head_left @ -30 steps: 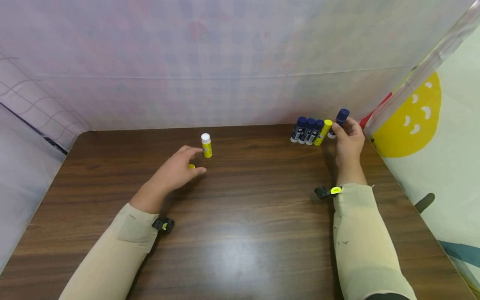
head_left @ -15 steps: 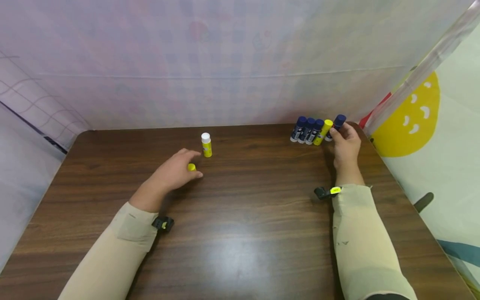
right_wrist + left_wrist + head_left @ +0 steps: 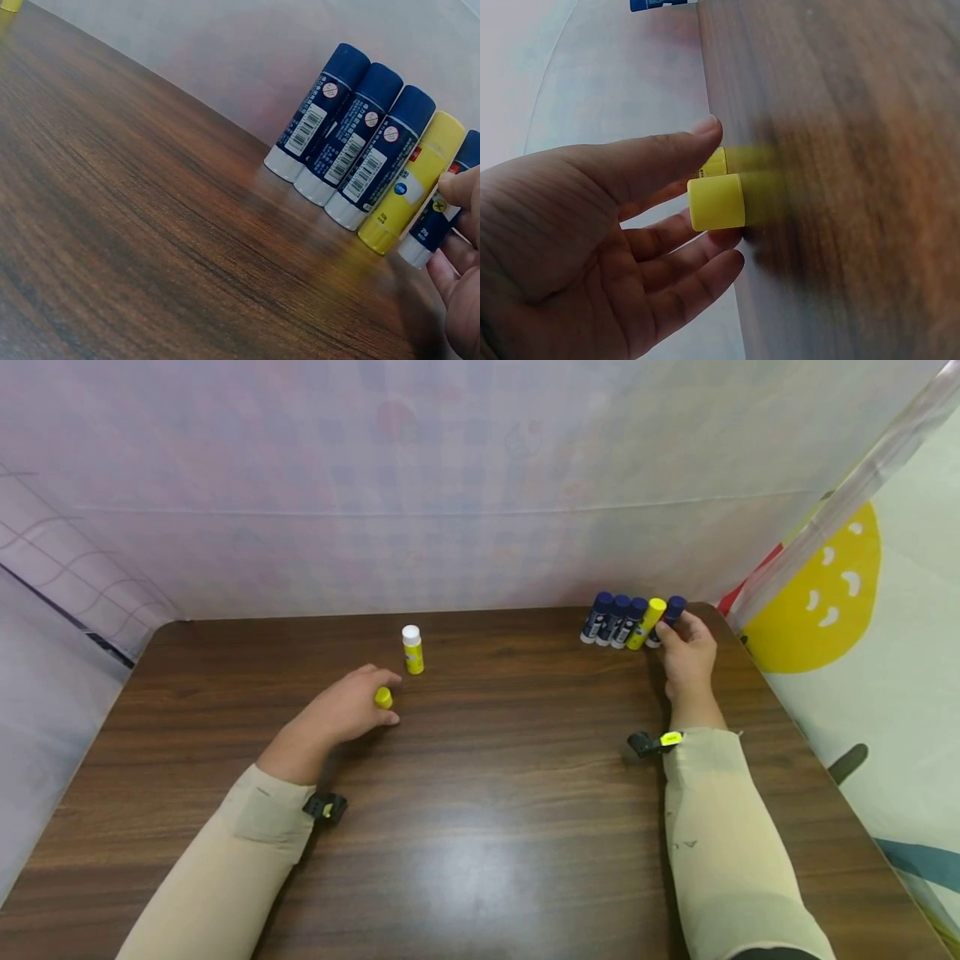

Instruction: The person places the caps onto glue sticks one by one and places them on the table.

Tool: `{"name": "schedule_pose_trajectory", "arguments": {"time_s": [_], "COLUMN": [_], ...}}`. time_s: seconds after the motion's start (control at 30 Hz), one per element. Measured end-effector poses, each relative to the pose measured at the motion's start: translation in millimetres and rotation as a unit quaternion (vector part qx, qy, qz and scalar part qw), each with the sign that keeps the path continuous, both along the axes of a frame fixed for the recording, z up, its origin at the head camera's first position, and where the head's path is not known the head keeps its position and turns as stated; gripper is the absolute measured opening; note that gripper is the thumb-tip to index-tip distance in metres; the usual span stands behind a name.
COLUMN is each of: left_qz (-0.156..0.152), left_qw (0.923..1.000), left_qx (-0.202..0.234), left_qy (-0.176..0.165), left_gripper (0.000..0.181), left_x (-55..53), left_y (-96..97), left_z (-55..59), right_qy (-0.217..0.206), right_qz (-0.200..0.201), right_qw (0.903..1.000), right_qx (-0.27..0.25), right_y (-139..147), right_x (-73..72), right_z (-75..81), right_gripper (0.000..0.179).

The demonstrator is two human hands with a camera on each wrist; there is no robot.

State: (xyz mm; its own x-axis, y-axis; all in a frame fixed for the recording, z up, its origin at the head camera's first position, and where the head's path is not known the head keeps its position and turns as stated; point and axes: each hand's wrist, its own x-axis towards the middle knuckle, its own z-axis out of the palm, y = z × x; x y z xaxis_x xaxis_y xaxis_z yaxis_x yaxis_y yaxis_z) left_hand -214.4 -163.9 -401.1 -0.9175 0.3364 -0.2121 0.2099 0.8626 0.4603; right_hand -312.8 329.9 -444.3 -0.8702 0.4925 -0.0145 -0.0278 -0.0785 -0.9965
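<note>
My left hand (image 3: 341, 706) curves loosely around a small yellow cap (image 3: 717, 202) that stands on the wooden table. Thumb and fingers are spread apart on either side of it; no grip on it shows. Just beyond the fingertips stands a yellow glue stick (image 3: 413, 652) with a white top. My right hand (image 3: 688, 656) pinches a blue glue stick (image 3: 431, 225) between thumb and fingers, upright at the right end of a row. Beside it is a capped yellow glue stick (image 3: 411, 187), then three blue glue sticks (image 3: 379, 161) side by side, white bases down.
The brown wooden table (image 3: 480, 793) reaches back to a pale cloth wall (image 3: 450, 485), close behind the row. Its right edge runs near my right hand, with a printed cloth (image 3: 817, 585) beyond.
My right hand has lowered the blue glue stick and brought it left, up beside the yellow one. My left hand has drawn back slightly, showing more of the yellow cap.
</note>
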Motion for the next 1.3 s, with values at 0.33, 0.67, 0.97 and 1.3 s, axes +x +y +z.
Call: {"name": "schedule_pose_trajectory", "arguments": {"time_s": [0.33,0.67,0.97,1.3], "left_qz": [-0.011,-0.015,-0.02,-0.018], "left_qw": [0.9999,0.9998,0.9997,0.9997], "left_qx": [0.003,-0.009,-0.007,-0.008], "left_qy": [0.004,0.013,0.015,0.012], "left_gripper": [0.044,0.029,0.027,0.026], "left_x": [0.8,-0.1,-1.1,-1.3], "left_y": [0.1,1.5,1.3,1.3], "left_z": [0.7,1.3,0.1,0.5], "right_qy": [-0.027,-0.042,-0.045,-0.034], "right_qz": [0.005,0.01,0.014,0.019], "right_qw": [0.9996,0.999,0.9988,0.9992], "right_qx": [0.01,-0.009,-0.015,-0.003], "right_y": [1,-3,-5,-1], "right_x": [-0.1,6.8,7.6,6.1], "right_z": [-1.1,8.0,10.9,5.8], "right_gripper": [0.031,0.034,0.04,0.041]}}
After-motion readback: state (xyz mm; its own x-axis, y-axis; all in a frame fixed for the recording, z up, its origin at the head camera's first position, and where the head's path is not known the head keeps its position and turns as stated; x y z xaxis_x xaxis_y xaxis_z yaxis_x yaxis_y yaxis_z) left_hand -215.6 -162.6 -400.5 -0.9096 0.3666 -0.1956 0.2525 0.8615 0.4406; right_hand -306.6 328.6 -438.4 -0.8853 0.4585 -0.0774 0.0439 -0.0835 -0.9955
